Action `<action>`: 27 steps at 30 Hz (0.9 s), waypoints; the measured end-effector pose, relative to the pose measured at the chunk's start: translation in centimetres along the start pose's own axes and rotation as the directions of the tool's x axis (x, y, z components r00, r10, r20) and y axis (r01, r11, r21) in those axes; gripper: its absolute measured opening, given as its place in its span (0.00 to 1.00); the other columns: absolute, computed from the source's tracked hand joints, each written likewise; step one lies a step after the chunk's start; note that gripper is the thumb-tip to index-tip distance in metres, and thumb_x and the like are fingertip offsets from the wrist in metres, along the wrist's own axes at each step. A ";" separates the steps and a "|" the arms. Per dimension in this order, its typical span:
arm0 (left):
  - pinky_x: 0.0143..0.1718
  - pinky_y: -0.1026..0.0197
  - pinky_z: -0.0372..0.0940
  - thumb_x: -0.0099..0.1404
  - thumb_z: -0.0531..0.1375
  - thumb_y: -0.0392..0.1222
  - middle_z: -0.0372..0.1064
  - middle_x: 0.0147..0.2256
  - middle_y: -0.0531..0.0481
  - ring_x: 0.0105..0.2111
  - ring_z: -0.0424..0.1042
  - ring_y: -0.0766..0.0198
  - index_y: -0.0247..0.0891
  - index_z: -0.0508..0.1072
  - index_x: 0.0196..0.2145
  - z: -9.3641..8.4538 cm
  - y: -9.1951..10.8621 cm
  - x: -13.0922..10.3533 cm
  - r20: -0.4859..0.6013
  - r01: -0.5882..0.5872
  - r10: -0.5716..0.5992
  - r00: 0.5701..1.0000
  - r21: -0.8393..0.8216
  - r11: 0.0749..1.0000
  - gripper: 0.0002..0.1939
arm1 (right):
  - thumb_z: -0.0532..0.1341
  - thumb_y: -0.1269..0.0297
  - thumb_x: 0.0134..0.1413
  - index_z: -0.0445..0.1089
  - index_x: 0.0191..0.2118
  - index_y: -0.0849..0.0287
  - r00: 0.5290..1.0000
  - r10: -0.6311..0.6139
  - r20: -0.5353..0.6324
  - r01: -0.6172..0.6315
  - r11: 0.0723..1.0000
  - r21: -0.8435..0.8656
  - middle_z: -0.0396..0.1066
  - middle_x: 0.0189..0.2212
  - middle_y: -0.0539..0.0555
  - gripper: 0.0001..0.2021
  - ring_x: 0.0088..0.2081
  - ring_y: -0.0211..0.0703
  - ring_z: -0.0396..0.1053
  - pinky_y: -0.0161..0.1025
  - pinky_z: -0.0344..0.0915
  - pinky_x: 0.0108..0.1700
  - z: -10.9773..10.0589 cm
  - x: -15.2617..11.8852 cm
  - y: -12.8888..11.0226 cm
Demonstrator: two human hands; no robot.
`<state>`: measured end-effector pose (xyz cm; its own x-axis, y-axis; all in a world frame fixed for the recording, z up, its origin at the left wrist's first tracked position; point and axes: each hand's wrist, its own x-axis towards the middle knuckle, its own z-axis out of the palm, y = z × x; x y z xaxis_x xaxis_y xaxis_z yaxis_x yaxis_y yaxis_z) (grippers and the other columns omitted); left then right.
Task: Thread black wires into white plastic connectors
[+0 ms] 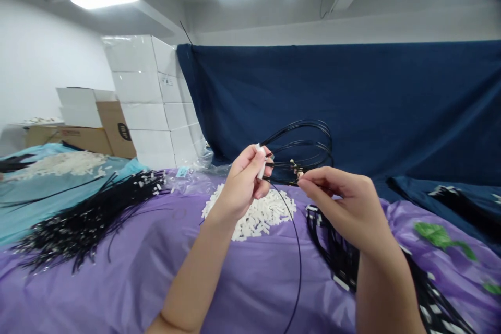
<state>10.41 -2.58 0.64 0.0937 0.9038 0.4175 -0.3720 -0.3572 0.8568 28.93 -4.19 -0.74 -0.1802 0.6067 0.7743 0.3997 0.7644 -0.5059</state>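
Observation:
Near the middle of the view, my left hand [245, 180] is closed on a white connector [261, 160], thumb on its face. Thin black cables [309, 124] run out of the connector and loop to the right, and one long strand hangs down in front of the purple cloth. To the right, my right hand [340, 193] pinches with thumb and forefinger at the small metallic-looking ends of the cables [299, 173]. Below and behind my hands lies a pile of small white pieces [260, 216].
Black cables [90, 214] are heaped at left on purple cloth [136, 271]. Another black bundle [340, 255] lies under my right forearm. White boxes [146, 99] stand stacked at back left, beside a dark blue curtain [352, 99]. More white pieces [58, 163] lie far left.

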 end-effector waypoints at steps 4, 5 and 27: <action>0.12 0.74 0.45 0.66 0.59 0.49 0.61 0.24 0.57 0.11 0.50 0.82 0.39 0.67 0.37 -0.4 0.5 -0.5 0.001 0.032 -0.032 0.999 -0.004 0.999 0.10 | 0.64 0.63 0.57 0.76 0.34 0.55 1.000 -0.007 -0.004 0.007 1.000 -0.007 0.72 0.24 0.48 0.04 0.23 0.34 0.65 0.32 0.60 0.24 -0.3 -0.4 -0.4; 0.12 0.74 0.45 0.66 0.59 0.48 0.61 0.24 0.58 0.11 0.50 0.83 0.39 0.68 0.37 -0.5 0.7 -0.5 -0.004 0.037 -0.037 0.999 -0.007 0.999 0.10 | 0.64 0.63 0.57 0.76 0.34 0.55 1.000 -0.010 -0.011 0.009 1.000 -0.015 0.72 0.24 0.48 0.04 0.23 0.34 0.65 0.32 0.60 0.24 -0.4 -0.5 -0.5; 0.13 0.74 0.45 0.67 0.60 0.44 0.63 0.24 0.58 0.11 0.52 0.82 0.37 0.67 0.37 -3.6 0.3 1.6 0.104 0.179 -0.164 0.981 -0.156 0.971 0.08 | 0.54 0.66 0.63 0.75 0.45 0.44 0.833 -0.397 0.384 0.087 0.781 0.619 0.77 0.22 0.53 0.14 0.22 0.39 0.75 0.33 0.70 0.26 -7.1 -2.8 1.5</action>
<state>7.09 -0.35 0.44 0.2489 0.9209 0.3000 -0.4882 -0.1482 0.8600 36.45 -6.30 -0.96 -0.6544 0.2858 0.7001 -0.2597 0.7846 -0.5630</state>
